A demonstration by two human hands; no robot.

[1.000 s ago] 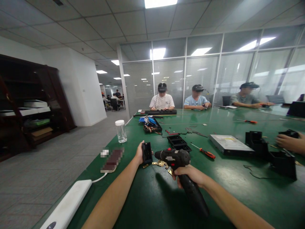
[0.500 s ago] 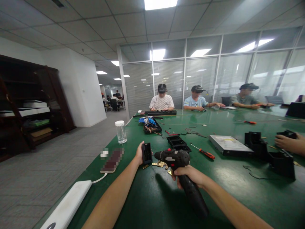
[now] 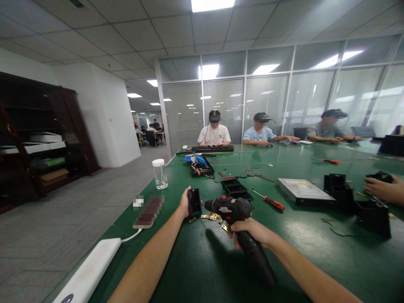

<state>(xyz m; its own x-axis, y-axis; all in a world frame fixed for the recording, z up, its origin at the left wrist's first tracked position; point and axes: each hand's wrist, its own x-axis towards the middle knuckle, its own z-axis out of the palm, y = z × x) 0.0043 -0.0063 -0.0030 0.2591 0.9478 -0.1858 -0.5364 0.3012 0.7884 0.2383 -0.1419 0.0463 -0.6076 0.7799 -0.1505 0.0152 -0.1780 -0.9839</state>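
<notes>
Left hand (image 3: 184,203): my grip holds the small black plastic case (image 3: 194,202) upright on the green table (image 3: 195,261).
Right hand (image 3: 252,230): wrapped around the black cordless drill (image 3: 235,214).
Change: none; both hands stay put, drill tip beside the case.

Single head cam, looks fwd/down across green table (image 3: 202,269), hands close.

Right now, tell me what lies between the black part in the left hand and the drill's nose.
Head view: small brass hinges on the green table, between black part and drill.
</notes>
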